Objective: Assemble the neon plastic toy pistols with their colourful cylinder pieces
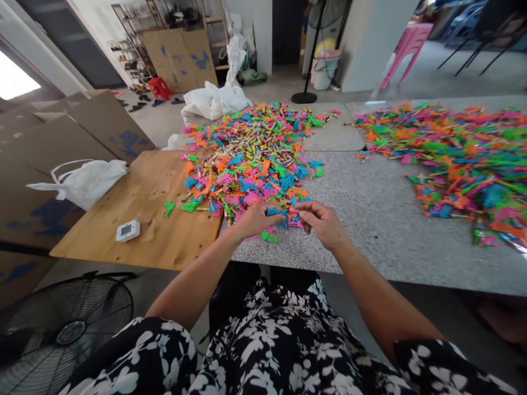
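Observation:
My left hand (256,220) is closed around a small blue plastic toy gun (276,213), thumb along its near side. Close to its right end, my right hand (319,220) pinches a small pinkish piece (293,210), too small to name for certain. Whether the two pieces touch, I cannot tell. Just beyond my hands spreads a heap of toy guns (251,184) in pink, orange, green and blue. Short shiny yellow and silver tubes (263,140) lie across the heap's middle. A green piece (269,236) rests on the speckled tabletop below my fingers.
On the right side of the grey speckled table (362,219) lies a second colourful heap (465,159). A wooden board (164,208) at left carries a white timer (128,231) and a white plastic bag (93,181). Cardboard boxes (49,148) and a fan (69,332) stand left.

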`<move>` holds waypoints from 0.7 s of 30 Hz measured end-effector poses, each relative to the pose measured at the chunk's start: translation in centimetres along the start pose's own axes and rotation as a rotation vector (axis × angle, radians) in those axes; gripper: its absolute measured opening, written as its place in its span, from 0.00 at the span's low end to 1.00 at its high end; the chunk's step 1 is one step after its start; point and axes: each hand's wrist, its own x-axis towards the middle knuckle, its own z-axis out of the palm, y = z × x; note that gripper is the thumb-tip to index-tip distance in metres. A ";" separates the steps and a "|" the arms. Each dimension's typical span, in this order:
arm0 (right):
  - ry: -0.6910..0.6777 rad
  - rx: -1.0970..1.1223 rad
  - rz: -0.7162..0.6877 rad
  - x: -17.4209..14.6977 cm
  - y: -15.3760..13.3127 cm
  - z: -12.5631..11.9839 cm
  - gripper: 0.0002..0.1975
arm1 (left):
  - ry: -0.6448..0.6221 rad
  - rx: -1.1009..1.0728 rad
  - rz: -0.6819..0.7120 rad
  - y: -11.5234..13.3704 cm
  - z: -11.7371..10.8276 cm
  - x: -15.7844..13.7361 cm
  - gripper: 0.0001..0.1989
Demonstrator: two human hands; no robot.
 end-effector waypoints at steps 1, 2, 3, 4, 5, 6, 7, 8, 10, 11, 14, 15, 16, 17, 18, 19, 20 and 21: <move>0.002 0.014 0.006 0.1 0.0 0.0 0.14 | 0.023 -0.017 -0.017 -0.1 0.1 0.0 0.13; 0.005 0.031 0.015 0.2 0.1 0.0 0.14 | 0.049 -0.037 -0.023 -0.2 0.2 0.1 0.13; 0.007 0.047 0.025 0.3 0.3 0.0 0.14 | 0.075 -0.063 -0.020 -0.3 0.3 0.1 0.13; 0.011 0.057 0.032 0.4 0.4 0.0 0.14 | 0.096 -0.092 -0.014 -0.4 0.4 0.2 0.13; 0.015 0.061 0.034 0.4 0.6 0.0 0.14 | 0.103 -0.124 -0.009 -0.5 0.5 0.2 0.13; 0.019 0.062 0.031 0.5 0.8 0.0 0.14 | 0.091 -0.156 -0.012 -0.5 0.7 0.2 0.13; 0.020 0.064 0.026 0.5 1.0 0.0 0.15 | 0.065 -0.183 -0.026 -0.5 0.8 0.2 0.14; 0.021 0.071 0.018 0.6 1.2 0.1 0.15 | 0.030 -0.204 -0.047 -0.5 0.8 0.2 0.15; 0.018 0.096 0.005 0.6 1.3 0.1 0.14 | -0.029 -0.227 -0.078 -0.5 0.9 0.1 0.17; 0.013 0.108 0.001 0.6 1.4 0.1 0.14 | -0.049 -0.229 -0.081 -0.4 0.9 0.1 0.17; -0.009 0.106 -0.008 0.5 1.2 0.0 0.13 | -0.077 -0.216 -0.067 -0.3 0.9 -0.1 0.18; -0.020 0.099 -0.007 0.5 1.2 0.0 0.12 | -0.083 -0.209 -0.064 -0.3 0.9 -0.1 0.17; -0.032 0.095 -0.005 0.4 1.1 0.0 0.12 | -0.090 -0.201 -0.065 -0.3 0.9 -0.2 0.16; -0.043 0.094 -0.003 0.4 1.1 0.0 0.13 | -0.095 -0.194 -0.069 -0.2 1.0 -0.2 0.16; -0.054 0.099 -0.002 0.4 1.2 0.0 0.13 | -0.100 -0.185 -0.076 -0.2 1.0 -0.3 0.15; -0.062 0.107 -0.003 0.4 1.3 0.0 0.13 | -0.105 -0.174 -0.083 -0.1 1.0 -0.3 0.15; -0.068 0.119 -0.004 0.4 1.4 0.1 0.14 | -0.109 -0.163 -0.088 0.0 1.0 -0.4 0.14; -0.071 0.133 -0.004 0.4 1.6 0.2 0.14 | -0.114 -0.153 -0.089 0.0 1.0 -0.4 0.14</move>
